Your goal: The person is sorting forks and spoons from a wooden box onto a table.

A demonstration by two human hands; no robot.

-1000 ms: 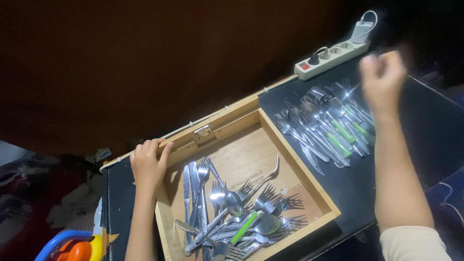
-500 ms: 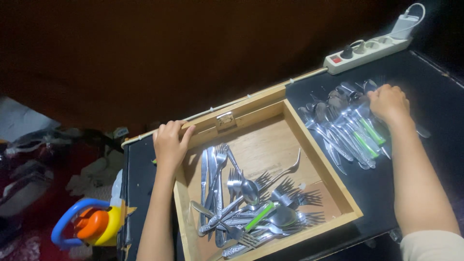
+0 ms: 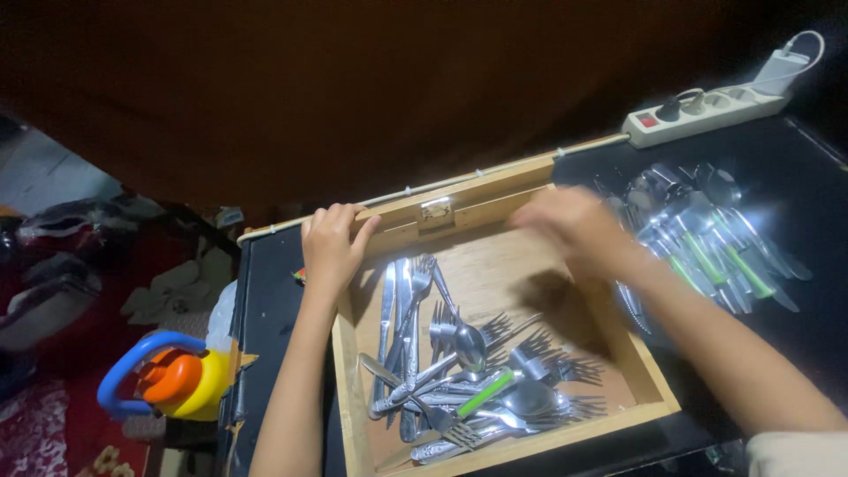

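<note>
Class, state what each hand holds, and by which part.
Left hand grips the wooden box by its top-left corner; right hand is blurred, hold unclear.

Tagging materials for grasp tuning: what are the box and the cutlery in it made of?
Box: looks like pale unfinished wood, grain visible, with a small metal latch. Cutlery: shiny metal, probably steel, judging by the glints; one piece has a green handle, likely plastic.

Left hand (image 3: 333, 243) out ahead, forearm straight up the frame, fingers (image 3: 340, 212) curled over an edge, thumb splayed right. Right hand (image 3: 565, 225) motion-blurred, reaching in from lower right, forearm diagonal, palm down; can't tell if its fingers grip anything.
</note>
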